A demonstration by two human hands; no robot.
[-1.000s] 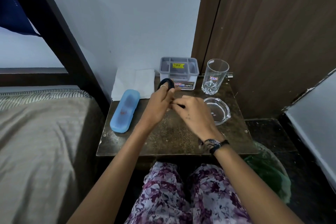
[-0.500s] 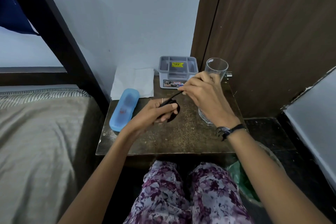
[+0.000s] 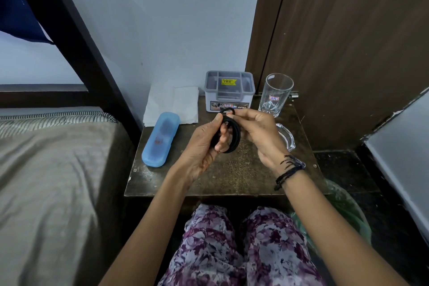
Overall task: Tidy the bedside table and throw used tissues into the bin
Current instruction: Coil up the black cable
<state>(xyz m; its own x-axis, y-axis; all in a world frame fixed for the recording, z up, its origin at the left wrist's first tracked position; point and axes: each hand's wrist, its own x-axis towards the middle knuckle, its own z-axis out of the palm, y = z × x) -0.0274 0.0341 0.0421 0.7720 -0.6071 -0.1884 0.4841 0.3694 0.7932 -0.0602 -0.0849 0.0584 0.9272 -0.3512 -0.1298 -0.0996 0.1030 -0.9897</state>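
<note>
Both hands meet above the middle of the bedside table, a dark, worn wooden top. The left hand is curled around a bundle of black hair ties, with its thumb pressed on the upper edge of the loops and its fingers passing through them. The right hand pinches the top of the same black loops between thumb and forefinger, so both hands are closed on the bundle, which is held in the air above the tabletop.

A black thread bracelet circles the right wrist.

On the left part of the table lies a translucent blue plastic case, set lengthwise from near to far. Just beyond it, at the far left corner against the wall, a white paper tissue lies flat, its near edge touching the case's far end. At the far middle stands a grey plastic organiser box with a yellow price sticker. To its right stands an empty drinking glass, upright. Nearer, a clear glass ashtray shows partly behind the right hand.

A bin lined with a green bag sits on the floor at the table's near right. A bed with a grey sheet fills the left side. The person's floral trousers show at the bottom.
</note>
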